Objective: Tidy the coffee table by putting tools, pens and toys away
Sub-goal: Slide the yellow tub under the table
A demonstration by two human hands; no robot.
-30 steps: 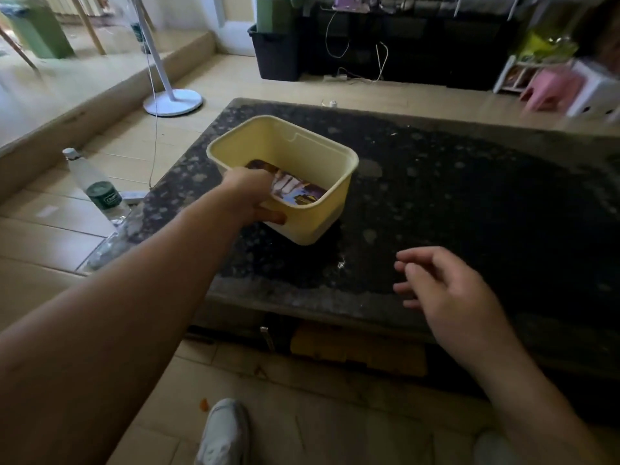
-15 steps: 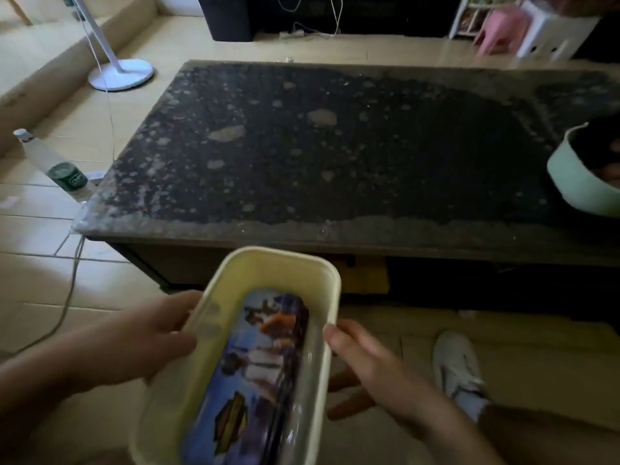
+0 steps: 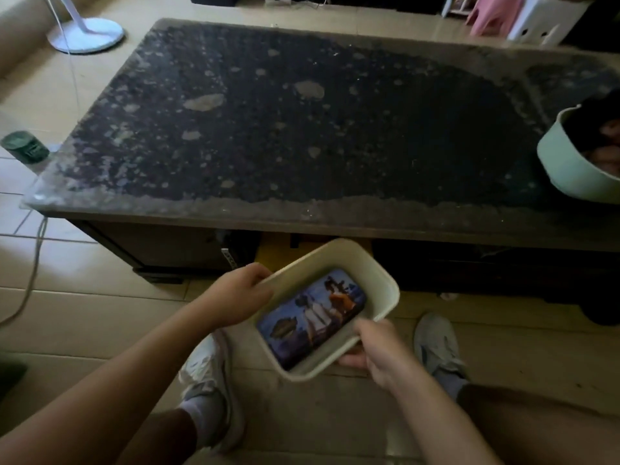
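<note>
The cream tub (image 3: 379,283), rounded and rectangular, hangs tilted over the floor before the table (image 3: 302,135); left hand (image 3: 235,297) and right hand (image 3: 382,350) clasp its rim; a picture-printed case (image 3: 312,313) lies inside.

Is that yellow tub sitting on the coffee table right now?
No: the left hand and right hand hold the yellow tub off the coffee table, above the floor tiles.
</note>
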